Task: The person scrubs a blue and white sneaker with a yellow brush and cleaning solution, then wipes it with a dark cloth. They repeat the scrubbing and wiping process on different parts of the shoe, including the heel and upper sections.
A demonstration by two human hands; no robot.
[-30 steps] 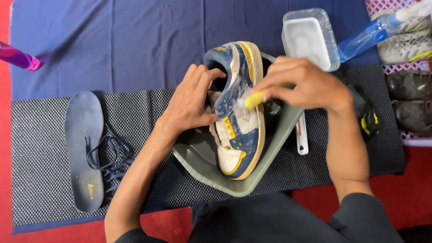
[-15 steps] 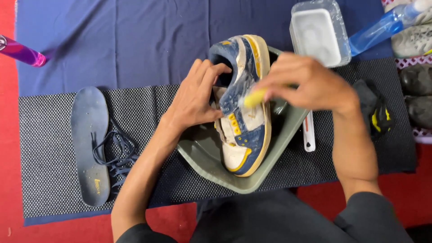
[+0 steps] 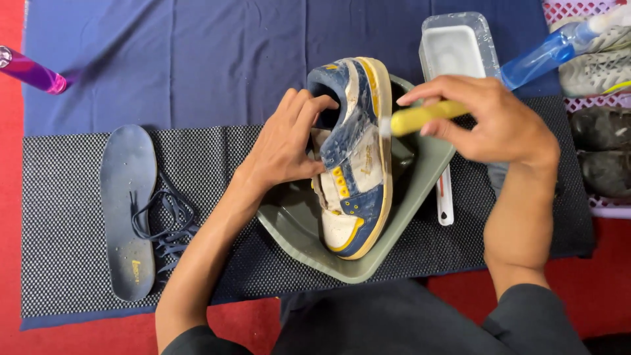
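A wet blue, white and yellow sneaker (image 3: pixel 355 164) lies on its side in a grey-green basin (image 3: pixel 309 246). My left hand (image 3: pixel 286 141) grips the sneaker at its opening, fingers inside the collar. My right hand (image 3: pixel 490 118) holds a yellow-handled brush (image 3: pixel 420 117), its head against the sneaker's sole edge. The basin rests on a dotted black mat (image 3: pixel 66 217).
A blue insole (image 3: pixel 128 210) and dark laces (image 3: pixel 164 220) lie on the mat at left. A clear tub (image 3: pixel 457 46), a blue spray bottle (image 3: pixel 545 49) and a white tool (image 3: pixel 445 197) sit at right. More shoes (image 3: pixel 601 154) fill a basket at far right. A purple bottle (image 3: pixel 29 71) lies top left.
My right hand has drawn the brush away to the right, from the sneaker's side to its sole edge. My left hand keeps its hold on the sneaker.
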